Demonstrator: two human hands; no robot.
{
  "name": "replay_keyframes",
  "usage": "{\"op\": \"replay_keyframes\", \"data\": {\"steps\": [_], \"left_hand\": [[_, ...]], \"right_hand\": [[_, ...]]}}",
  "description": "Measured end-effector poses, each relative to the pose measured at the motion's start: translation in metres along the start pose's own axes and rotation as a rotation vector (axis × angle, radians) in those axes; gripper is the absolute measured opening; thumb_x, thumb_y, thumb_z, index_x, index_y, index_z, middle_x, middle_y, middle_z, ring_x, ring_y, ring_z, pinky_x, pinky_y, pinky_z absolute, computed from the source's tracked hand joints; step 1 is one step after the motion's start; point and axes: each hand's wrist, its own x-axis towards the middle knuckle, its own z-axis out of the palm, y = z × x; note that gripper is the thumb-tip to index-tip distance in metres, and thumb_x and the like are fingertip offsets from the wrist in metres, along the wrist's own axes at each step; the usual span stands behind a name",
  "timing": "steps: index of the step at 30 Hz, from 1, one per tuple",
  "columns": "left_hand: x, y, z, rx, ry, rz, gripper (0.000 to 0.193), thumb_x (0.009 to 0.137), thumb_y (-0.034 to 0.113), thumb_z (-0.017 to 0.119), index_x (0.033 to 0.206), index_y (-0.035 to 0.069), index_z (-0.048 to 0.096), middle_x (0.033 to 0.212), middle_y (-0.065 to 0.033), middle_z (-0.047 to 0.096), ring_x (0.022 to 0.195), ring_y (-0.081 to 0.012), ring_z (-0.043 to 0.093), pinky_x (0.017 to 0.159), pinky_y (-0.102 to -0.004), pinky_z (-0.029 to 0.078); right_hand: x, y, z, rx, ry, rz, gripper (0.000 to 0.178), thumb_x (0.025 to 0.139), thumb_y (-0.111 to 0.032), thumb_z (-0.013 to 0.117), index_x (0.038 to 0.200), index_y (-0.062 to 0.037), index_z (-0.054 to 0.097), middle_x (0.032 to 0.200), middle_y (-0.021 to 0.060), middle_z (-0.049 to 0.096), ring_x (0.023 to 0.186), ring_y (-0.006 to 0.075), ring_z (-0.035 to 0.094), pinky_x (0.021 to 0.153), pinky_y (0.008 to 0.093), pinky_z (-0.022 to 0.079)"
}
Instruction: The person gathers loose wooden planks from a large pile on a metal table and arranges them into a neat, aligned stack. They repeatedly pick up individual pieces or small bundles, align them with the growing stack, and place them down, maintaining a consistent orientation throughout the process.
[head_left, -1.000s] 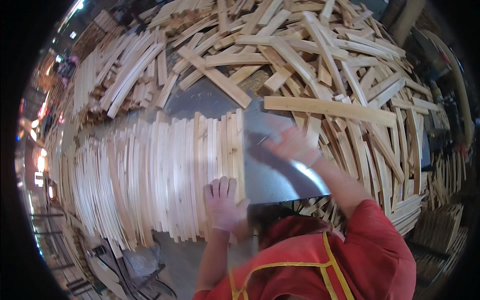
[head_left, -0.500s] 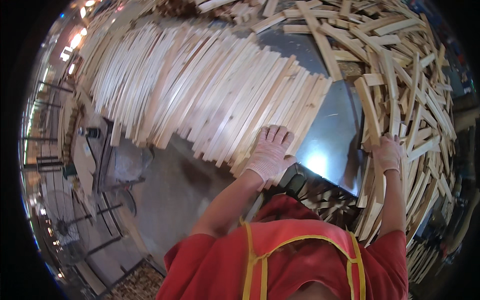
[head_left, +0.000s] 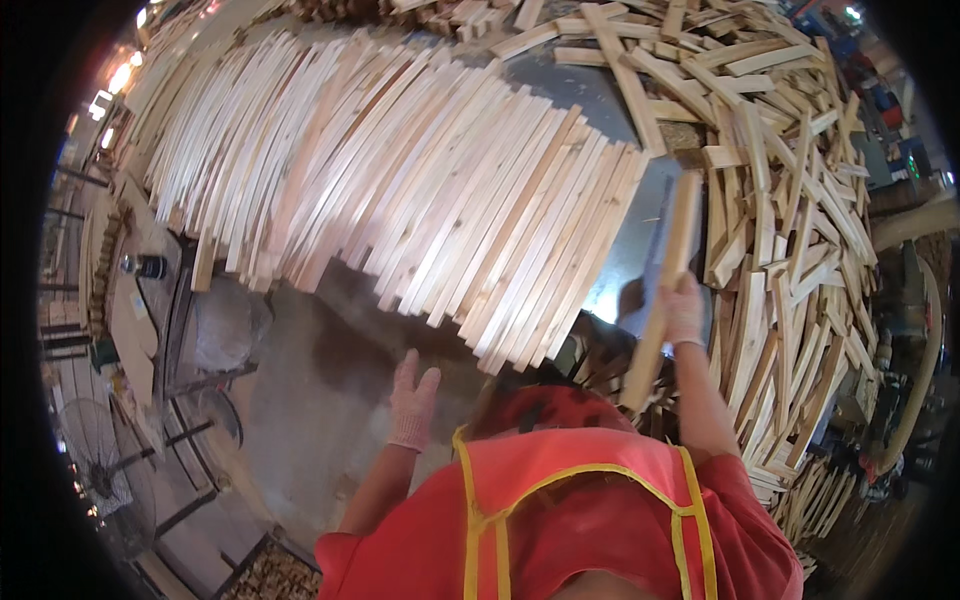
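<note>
"Wooden board [head_left: 652,335]: where is it now?"

"In the right hand [head_left: 683,308], over the bare metal tabletop [head_left: 643,228], between the row of strips [head_left: 430,190] and the loose heap [head_left: 760,290]. Its near end juts past the tabletop's edge, toward the red apron [head_left: 560,465]."

"What has changed?"

"Half a second ago the right hand was at the heap's edge; now the board is away from it, a little blurred. The left hand [head_left: 412,405] has left the row's near ends and hangs over the floor [head_left: 310,410], well apart from the wood."

"And the fingers?"

"The right ones pinch the board around its middle, though their tips are hard to make out. The left ones are spread, holding nothing."

"So what does that mean for the work?"

"One piece is off the heap but not yet against the row, I'd judge. Whether it touches the metal, I cannot tell."
</note>
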Motion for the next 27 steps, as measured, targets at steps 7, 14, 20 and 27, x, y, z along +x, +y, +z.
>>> {"op": "replay_keyframes", "data": {"steps": [7,14,20,27], "left_hand": [[0.023,-0.029,0.086,-0.691,-0.376,-0.429,0.05,0.105,0.045,0.063,0.123,-0.001,0.073,0.118,-0.0115,0.076,0.112,-0.0221,0.069,0.099,-0.0359,0.054],[0.018,0.171,0.127,0.467,-0.654,0.063,0.034,0.101,0.031,0.061,0.112,0.001,0.073,0.094,-0.0082,0.074,0.09,-0.0178,0.069,0.086,-0.0345,0.054],[0.127,0.187,0.247,0.815,-0.274,0.1,0.074,0.093,0.061,0.063,0.14,0.003,0.059,0.136,-0.0292,0.061,0.118,-0.0453,0.065,0.101,-0.05,0.052],[0.12,0.193,0.31,0.791,-0.245,0.075,0.1,0.085,0.062,0.071,0.158,-0.001,0.042,0.147,-0.0271,0.052,0.138,-0.0431,0.053,0.113,-0.0488,0.047]], "right_hand": [[0.005,-0.034,0.058,0.028,-0.411,0.106,0.084,0.093,-0.039,0.072,0.158,0.0046,0.041,0.139,0.0288,0.065,0.131,0.0362,0.061,0.113,0.0353,0.045],[0.054,-0.054,0.007,-0.223,-0.474,0.037,0.084,0.093,-0.046,0.072,0.156,0.0034,0.045,0.144,0.027,0.064,0.134,0.0392,0.061,0.111,0.0407,0.047],[0.101,-0.054,0.005,-0.215,-0.584,0.012,0.082,0.094,-0.05,0.07,0.152,0.0035,0.049,0.137,0.0248,0.068,0.128,0.0357,0.065,0.109,0.0406,0.048],[0.105,-0.055,0.015,0.372,-0.557,0.279,0.078,0.09,-0.018,0.085,0.153,0.0044,0.045,0.141,0.0156,0.064,0.125,0.0252,0.063,0.109,0.0356,0.05]]}}
